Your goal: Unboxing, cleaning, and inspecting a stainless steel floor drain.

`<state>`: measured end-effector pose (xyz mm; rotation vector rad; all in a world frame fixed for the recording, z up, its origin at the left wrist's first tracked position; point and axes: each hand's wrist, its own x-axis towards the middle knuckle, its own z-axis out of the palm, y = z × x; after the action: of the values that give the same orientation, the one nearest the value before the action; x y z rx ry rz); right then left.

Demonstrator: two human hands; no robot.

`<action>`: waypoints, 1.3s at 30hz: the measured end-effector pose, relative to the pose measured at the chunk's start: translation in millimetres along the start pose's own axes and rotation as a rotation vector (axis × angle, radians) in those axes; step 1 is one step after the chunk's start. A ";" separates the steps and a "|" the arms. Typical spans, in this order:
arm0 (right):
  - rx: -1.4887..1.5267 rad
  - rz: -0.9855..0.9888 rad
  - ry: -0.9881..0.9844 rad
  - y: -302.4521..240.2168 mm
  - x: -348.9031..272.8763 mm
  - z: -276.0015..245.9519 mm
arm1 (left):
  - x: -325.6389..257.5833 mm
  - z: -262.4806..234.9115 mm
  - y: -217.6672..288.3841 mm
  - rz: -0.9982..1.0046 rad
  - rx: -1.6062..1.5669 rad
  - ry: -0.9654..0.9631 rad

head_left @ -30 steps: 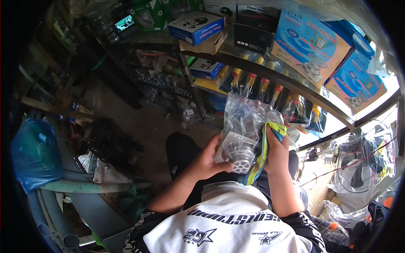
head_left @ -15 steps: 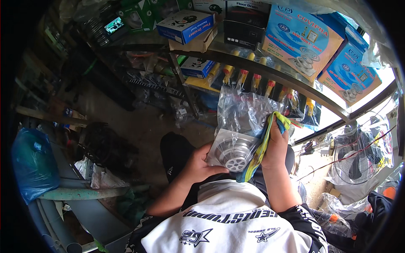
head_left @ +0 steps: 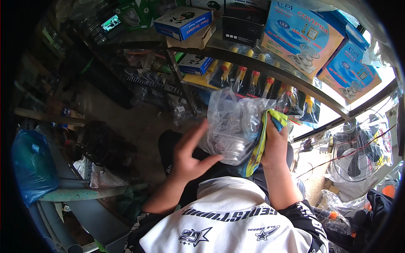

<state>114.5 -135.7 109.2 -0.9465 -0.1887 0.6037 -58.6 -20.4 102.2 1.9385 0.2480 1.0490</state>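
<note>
A clear plastic bag (head_left: 223, 111) with a shiny round metal drain part (head_left: 237, 151) inside hangs in front of my chest. My right hand (head_left: 275, 147) is closed around a yellow-green and blue cloth (head_left: 258, 152), which presses along the bag's right side. Whether those fingers also grip the bag is hidden behind the cloth. On the other side, my left hand (head_left: 187, 154) is slightly blurred, its thumb and fingers spread apart. Its fingertips are close to the bag's left edge; I cannot tell if they touch.
Ahead, a glass-topped shelf carries a blue-and-white box (head_left: 184, 23), a black box (head_left: 242, 25) and larger blue-and-orange boxes (head_left: 301, 38). Yellow-handled paintbrushes (head_left: 240, 74) stand below. A plastic-wrapped fan (head_left: 356, 158) is at right; a blue bag (head_left: 33, 162) and grey pipes (head_left: 84, 211) are left.
My left hand has come off the bag's lower left corner and opened. The bag has turned and crumpled, so the drain part shows less clearly. The right hand keeps the cloth.
</note>
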 end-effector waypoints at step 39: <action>-0.667 -0.325 -0.558 -33.2 0.7 2.0 | -40.8 11.5 -45.8 -0.459 -1.239 -0.257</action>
<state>127.5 -148.3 137.0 -1.3303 -1.0734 0.4937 -65.2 -22.5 40.3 0.7980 -0.1065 0.4153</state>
